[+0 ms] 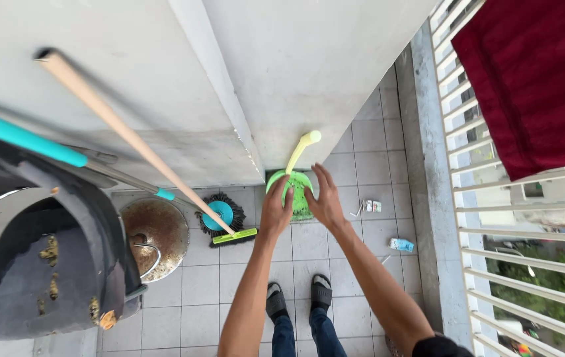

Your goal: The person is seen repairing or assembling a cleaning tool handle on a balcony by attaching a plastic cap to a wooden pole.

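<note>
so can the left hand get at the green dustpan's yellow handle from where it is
Probably yes. The left hand is already down beside the green dustpan, just below its yellow handle; nothing lies between them, and the right hand stays on the other side.

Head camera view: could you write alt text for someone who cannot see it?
Seen from above on a tiled balcony, a person's left hand and right hand reach down to a green dustpan with a pale yellow handle, leaning against a white wall. To the left stand a broom, a round brush and a dark chair.
</note>
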